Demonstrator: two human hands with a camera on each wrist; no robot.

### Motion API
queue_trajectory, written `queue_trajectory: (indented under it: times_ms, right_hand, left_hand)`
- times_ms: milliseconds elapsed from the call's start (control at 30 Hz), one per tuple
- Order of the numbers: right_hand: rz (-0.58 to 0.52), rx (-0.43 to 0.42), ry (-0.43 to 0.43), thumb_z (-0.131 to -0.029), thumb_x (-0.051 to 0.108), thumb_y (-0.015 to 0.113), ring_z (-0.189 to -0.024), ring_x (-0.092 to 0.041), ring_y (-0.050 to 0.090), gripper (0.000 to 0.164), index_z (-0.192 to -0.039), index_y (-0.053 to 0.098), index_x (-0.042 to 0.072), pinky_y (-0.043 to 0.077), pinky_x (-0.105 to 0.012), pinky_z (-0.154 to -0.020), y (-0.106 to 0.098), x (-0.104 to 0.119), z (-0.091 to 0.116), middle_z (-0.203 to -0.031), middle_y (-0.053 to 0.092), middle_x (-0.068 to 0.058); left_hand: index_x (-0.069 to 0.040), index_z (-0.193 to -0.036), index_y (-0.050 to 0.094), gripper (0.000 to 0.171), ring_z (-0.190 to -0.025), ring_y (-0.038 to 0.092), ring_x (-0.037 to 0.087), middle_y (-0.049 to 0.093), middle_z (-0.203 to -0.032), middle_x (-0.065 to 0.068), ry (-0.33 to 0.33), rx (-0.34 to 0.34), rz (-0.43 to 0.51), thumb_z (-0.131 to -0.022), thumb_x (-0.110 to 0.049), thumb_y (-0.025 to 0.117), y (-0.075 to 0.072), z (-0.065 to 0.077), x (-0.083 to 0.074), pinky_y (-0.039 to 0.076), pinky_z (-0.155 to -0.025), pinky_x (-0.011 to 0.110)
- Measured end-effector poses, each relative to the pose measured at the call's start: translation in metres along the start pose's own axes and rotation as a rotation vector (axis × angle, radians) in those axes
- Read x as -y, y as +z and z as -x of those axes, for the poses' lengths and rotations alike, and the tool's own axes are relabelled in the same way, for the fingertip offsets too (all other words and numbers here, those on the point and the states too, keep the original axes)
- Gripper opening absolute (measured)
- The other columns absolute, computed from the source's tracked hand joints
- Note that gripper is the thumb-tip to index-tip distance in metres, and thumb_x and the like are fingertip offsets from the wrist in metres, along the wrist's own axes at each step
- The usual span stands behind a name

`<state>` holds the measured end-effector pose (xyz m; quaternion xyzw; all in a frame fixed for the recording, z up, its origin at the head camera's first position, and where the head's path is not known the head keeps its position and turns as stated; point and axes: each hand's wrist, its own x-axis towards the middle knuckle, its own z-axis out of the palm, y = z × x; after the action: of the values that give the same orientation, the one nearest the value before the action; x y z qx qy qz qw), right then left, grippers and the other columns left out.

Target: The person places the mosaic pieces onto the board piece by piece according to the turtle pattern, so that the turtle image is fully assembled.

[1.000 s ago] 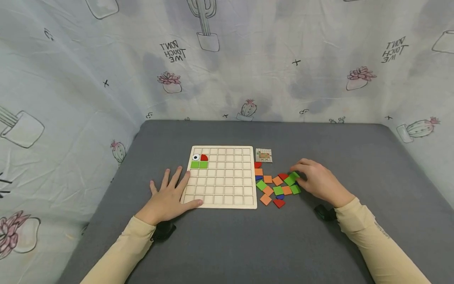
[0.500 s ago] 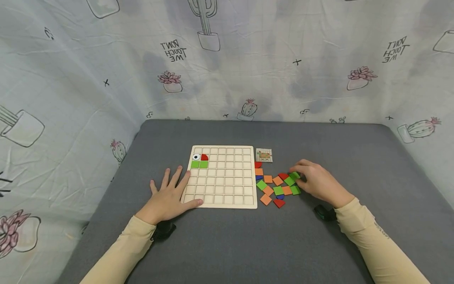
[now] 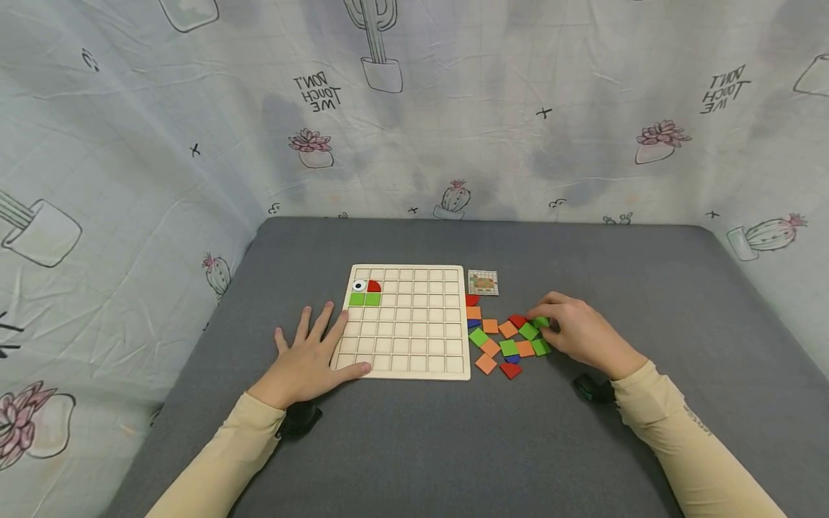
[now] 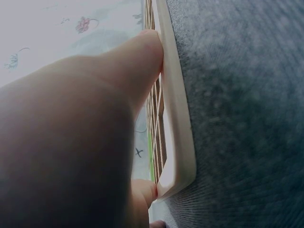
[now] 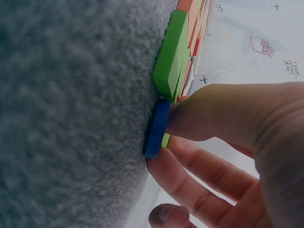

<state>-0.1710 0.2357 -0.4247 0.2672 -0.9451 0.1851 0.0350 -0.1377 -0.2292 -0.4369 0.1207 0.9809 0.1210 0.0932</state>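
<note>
My left hand (image 3: 307, 367) lies with spread fingers at the lower left of the wooden grid board (image 3: 408, 324), its thumb on the near rim. Near the board's upper left corner sit an eye tile (image 3: 359, 286), a red rounded tile (image 3: 374, 286) and two green tiles (image 3: 365, 299). At the right end of the loose tiles, my right hand (image 3: 579, 331) pinches a green tile (image 3: 540, 321) between thumb and fingers. In the right wrist view a blue piece (image 5: 158, 128) stands beneath the thumb, touching or very close to the fingertips; the green tile is mostly hidden.
Several loose orange, green, red and blue tiles (image 3: 508, 348) lie right of the board, some overlapping. Above them is a small pattern card (image 3: 483, 283). A grey cloth table (image 3: 414, 446) bears everything, with a printed curtain (image 3: 486, 144) behind.
The green tile at my right fingertips has shifted slightly right, away from the green tile beside it. My left hand has stayed in place on the board.
</note>
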Motion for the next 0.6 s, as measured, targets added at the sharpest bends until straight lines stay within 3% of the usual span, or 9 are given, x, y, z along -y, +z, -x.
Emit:
queue_trajectory:
  times_ms: [333, 600]
  right_hand:
    - [-0.019, 0.035, 0.033, -0.088, -0.004, 0.075, -0.077, -0.013, 0.062, 0.024, -0.110, 0.079, 0.005, 0.053, -0.030, -0.064, -0.0012, -0.0034, -0.0009, -0.109, 0.068, -0.011]
    - [-0.021, 0.016, 0.017, -0.088, -0.003, 0.076, -0.077, -0.013, 0.064, 0.023, -0.109, 0.080, 0.005, 0.053, -0.030, -0.064, -0.0001, -0.0052, -0.0008, -0.108, 0.069, -0.011]
  left_hand:
    - [-0.016, -0.169, 0.019, 0.109, -0.158, 0.000, 0.055, 0.008, -0.175, 0.020, 0.000, 0.007, 0.004, -0.089, -0.082, 0.055, -0.0006, 0.0001, -0.0011, 0.002, -0.104, 0.092]
    - [-0.016, -0.169, 0.019, 0.110, -0.158, 0.000, 0.055, 0.008, -0.175, 0.020, 0.003, 0.010, 0.000, -0.089, -0.083, 0.053, 0.0005, -0.0015, 0.0006, 0.002, -0.103, 0.092]
